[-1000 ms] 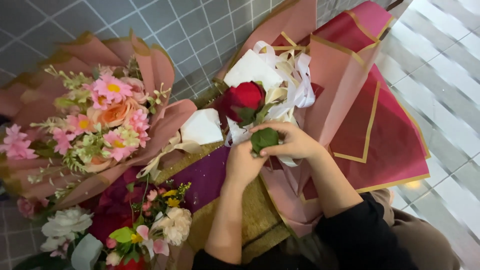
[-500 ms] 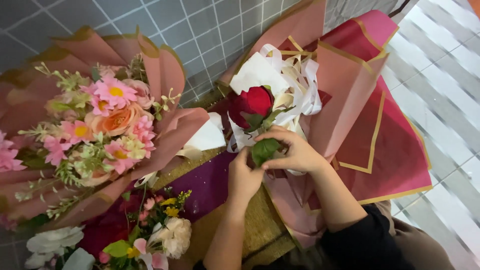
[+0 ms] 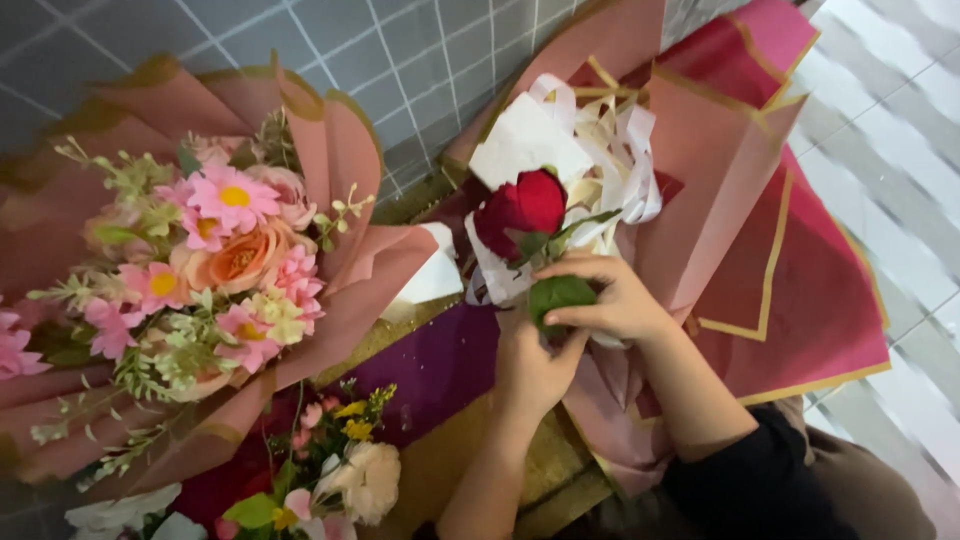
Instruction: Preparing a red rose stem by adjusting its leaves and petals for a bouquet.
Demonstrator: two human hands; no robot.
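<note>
Wrapping paper [image 3: 760,230], the pink and deep red sheets edged in gold, is spreading wide around and to the right of the red rose [image 3: 522,208], which is the landmark for everything else; it is the largest thing in view, and I am counting at least two colours of sheet, though how many separate sheets is not something I can tell. Left of the rose, one finished bouquet [image 3: 215,265] of pink daisies and a peach bloom is lying in its own pink wrap, and below-left of the rose a smaller cluster of flowers [image 3: 340,475] is sitting on a purple sheet [image 3: 435,365]. White tissue [image 3: 530,140] is rising just behind the rose. One rose is showing, with one green leaf [image 3: 558,296] just below it. The right hand [image 3: 615,300] is pinching that leaf between thumb and fingers, and the left hand [image 3: 530,365] is closing around the wrap beneath it, though what its fingers are clamping is hidden. Judging from this, keeping the lower hand firm while the upper one is easing the leaf gently should be sparing the bloom.
</note>
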